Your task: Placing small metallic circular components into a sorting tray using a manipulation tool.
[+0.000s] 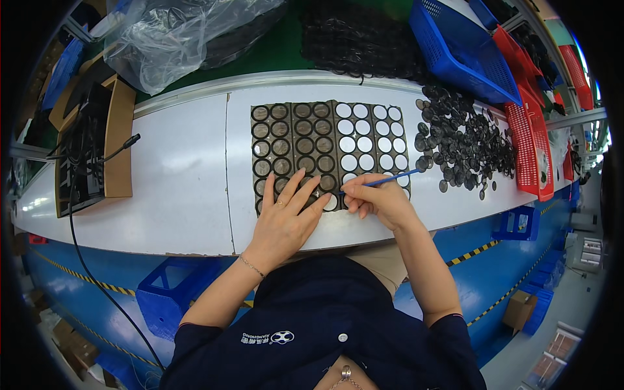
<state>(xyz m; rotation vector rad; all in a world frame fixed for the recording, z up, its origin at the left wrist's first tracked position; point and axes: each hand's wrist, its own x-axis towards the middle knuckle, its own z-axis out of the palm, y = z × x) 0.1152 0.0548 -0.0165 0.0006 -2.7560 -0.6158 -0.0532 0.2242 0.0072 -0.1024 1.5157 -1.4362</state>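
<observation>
i see one blue stick pinched in the right hand, over eight columns of discs on the surface; the left hand lies palm-down, fingers spread across the nearest discs.

White lettering and an emblem on a navy shirt.
On the chest of the person's dark navy shirt, left of the white button in the view, sits a small row of white lettering, with a rounded white emblem just to its right. As for signs, yellow-and-black striped markings run in slanting lines across the blue floor, on both sides of the person.
</observation>
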